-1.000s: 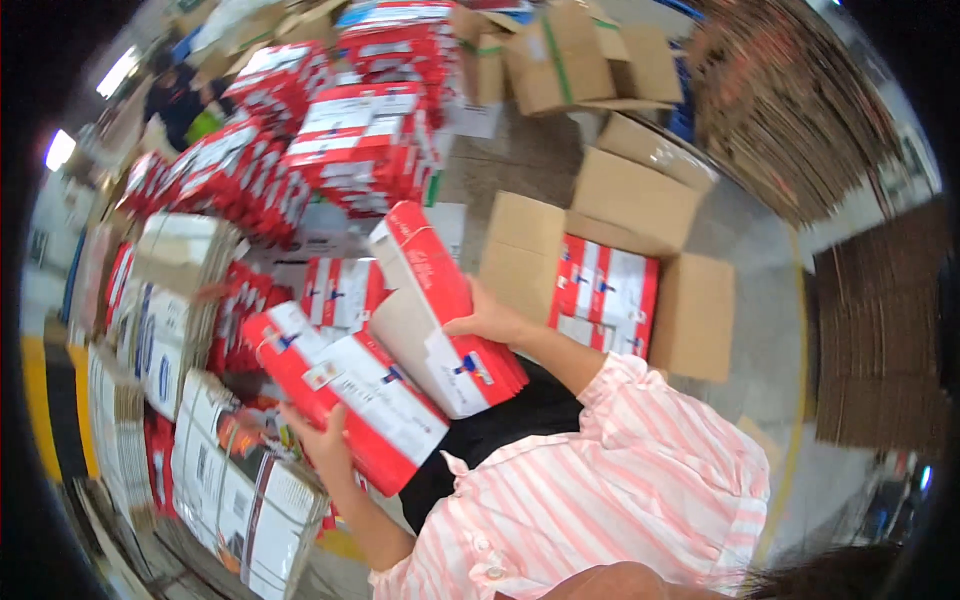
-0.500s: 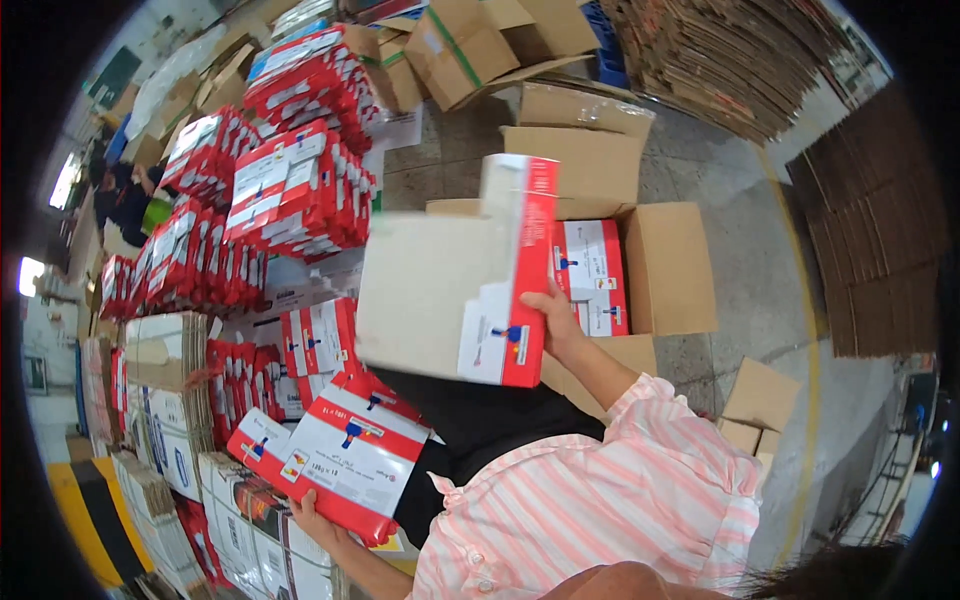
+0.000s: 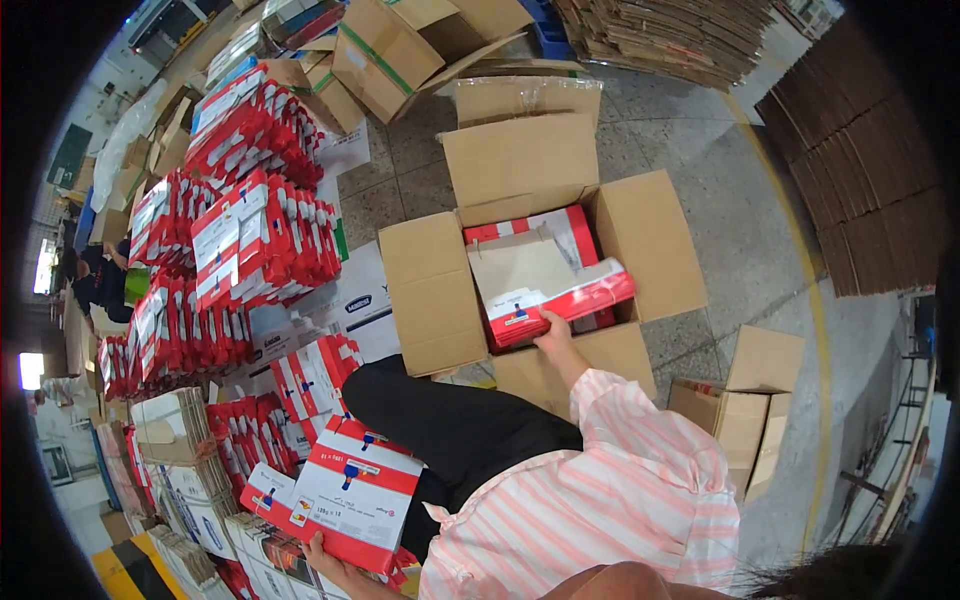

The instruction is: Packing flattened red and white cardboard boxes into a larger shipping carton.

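My right hand [image 3: 553,331] grips the near edge of a flat red-and-white product box [image 3: 545,283], its plain brown underside up, held low inside the open cardboard carton [image 3: 430,290] on the floor in front of me. Another red-and-white box [image 3: 575,232] lies in the carton beneath it. My left hand [image 3: 322,553] holds a second red-and-white box [image 3: 355,493] from below at my lower left, above a stack of similar boxes. My pink striped sleeve reaches to the carton.
Stacks of red-and-white boxes [image 3: 245,240] stand at the left. Open cartons [image 3: 400,50] sit at the back, a small carton [image 3: 745,405] at the right, flattened cardboard piles [image 3: 860,150] at the far right. A person [image 3: 95,280] sits at the far left.
My right hand has swung its box from up in front of me down into the open carton. My left hand with the other box has dropped lower left.
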A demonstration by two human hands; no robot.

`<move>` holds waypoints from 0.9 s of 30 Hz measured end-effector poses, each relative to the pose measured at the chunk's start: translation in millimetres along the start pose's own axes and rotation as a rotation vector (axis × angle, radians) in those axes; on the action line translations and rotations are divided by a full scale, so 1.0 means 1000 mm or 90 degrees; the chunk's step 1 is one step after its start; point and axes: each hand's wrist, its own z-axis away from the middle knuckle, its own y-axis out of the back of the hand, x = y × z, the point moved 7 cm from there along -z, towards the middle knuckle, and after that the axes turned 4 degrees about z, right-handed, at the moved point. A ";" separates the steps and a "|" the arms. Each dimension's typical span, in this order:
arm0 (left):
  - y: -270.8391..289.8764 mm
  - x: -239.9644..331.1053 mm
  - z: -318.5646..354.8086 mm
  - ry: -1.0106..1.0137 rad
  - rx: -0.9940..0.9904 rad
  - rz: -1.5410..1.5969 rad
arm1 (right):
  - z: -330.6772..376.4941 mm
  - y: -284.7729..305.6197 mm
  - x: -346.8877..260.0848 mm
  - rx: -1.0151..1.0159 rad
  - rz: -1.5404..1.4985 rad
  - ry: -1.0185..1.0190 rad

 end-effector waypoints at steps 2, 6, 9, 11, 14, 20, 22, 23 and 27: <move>-0.005 0.004 -0.001 -0.014 -0.010 -0.004 | -0.011 0.006 0.009 0.020 -0.047 0.013; -0.021 0.012 -0.002 -0.036 -0.049 0.023 | -0.023 0.032 -0.010 0.291 0.047 0.223; -0.015 0.036 0.004 -0.121 -0.021 -0.023 | -0.012 0.023 -0.005 0.465 0.247 0.152; -0.056 0.080 0.010 -0.308 -0.007 -0.189 | -0.024 0.034 -0.021 0.443 0.277 0.093; -0.120 0.142 0.076 -0.484 0.022 -0.276 | 0.005 -0.009 -0.017 0.339 0.494 0.192; -0.258 0.175 0.149 -1.035 -0.499 -0.629 | 0.219 -0.205 0.072 -0.726 0.358 -0.282; -0.302 0.160 0.173 -1.122 -0.664 -0.630 | 0.259 -0.223 0.063 -0.859 0.196 -0.322; -0.320 0.148 0.182 -1.146 -0.732 -0.628 | 0.282 -0.233 0.055 -0.952 0.115 -0.333; -0.355 0.103 0.191 -1.151 -0.854 -0.574 | 0.256 -0.198 0.039 -0.518 0.285 -0.133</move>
